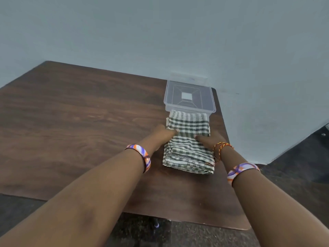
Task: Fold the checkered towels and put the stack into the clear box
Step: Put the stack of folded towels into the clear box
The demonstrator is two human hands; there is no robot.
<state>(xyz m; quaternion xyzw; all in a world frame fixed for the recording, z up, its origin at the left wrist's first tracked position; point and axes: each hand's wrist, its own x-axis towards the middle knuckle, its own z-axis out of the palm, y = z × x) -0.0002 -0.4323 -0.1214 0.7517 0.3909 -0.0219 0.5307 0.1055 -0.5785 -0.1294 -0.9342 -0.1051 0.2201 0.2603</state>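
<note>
A stack of green-and-white checkered towels (187, 154) lies folded on the dark wooden table (80, 122), near its right side. The far half of the stack is lifted and doubled up against the clear box (189, 99), which stands open at the table's far right corner by the wall. My left hand (164, 133) grips the stack's left edge with the thumb on top. My right hand (207, 139) grips its right edge the same way. The fingers of both hands are hidden under the cloth.
A clear lid (188, 78) leans against the grey wall behind the box. The table's right edge runs close beside the towels, with dark floor (293, 166) beyond. Patterned bangles sit on both wrists.
</note>
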